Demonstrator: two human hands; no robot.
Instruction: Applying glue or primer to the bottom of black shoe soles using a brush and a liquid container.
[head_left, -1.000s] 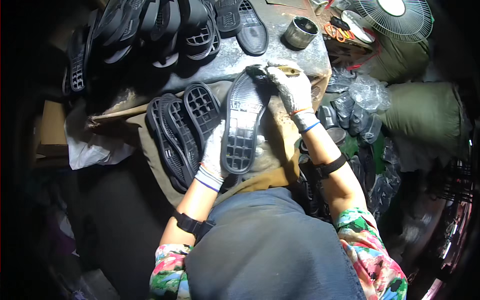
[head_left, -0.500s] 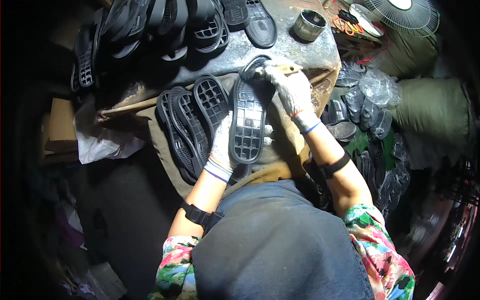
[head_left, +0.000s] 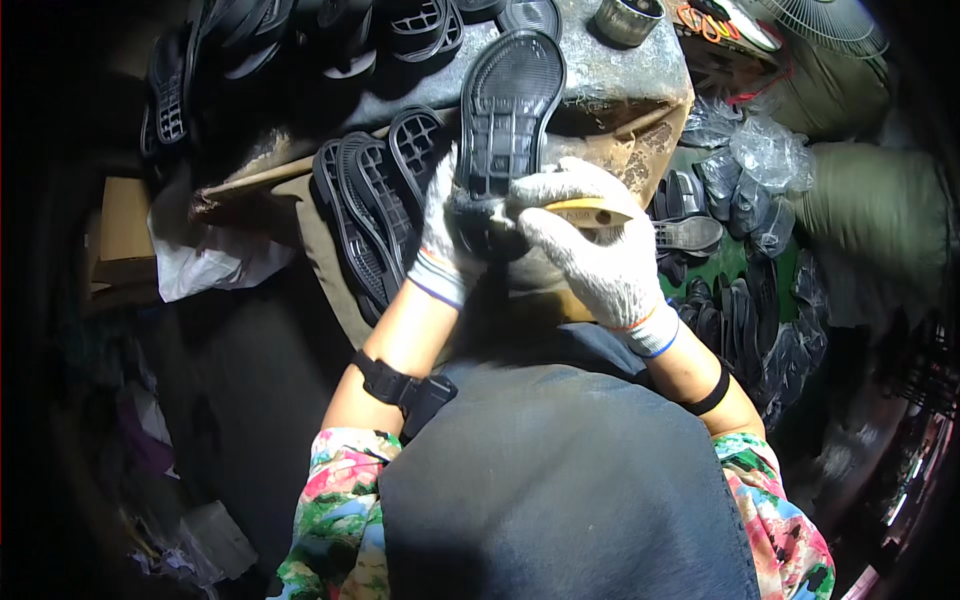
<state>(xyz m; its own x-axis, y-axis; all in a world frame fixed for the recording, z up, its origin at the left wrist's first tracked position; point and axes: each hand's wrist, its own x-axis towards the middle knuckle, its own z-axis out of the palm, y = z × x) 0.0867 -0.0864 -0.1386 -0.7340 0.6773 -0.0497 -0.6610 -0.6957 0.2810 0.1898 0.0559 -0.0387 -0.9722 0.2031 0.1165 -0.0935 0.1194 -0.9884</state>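
Black sole (head_left: 512, 115), upper centre, clasped by left hand (head_left: 438, 225), fingers mostly hidden behind; right hand (head_left: 600, 250), fingers pinching yellow-handled brush (head_left: 580, 212) at sole's lower end, best stroked evenly.

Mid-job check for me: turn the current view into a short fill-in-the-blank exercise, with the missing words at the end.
1. The left grip holds a sole whose colour is ____.
2. The yellow-handled brush is held in the ____ grip.
3. The brush is at the end of the sole ____ (nearer or farther) to or from the person's body.
4. The cardboard box is on the ____ side of the picture.

Missing words: black; right; nearer; left.
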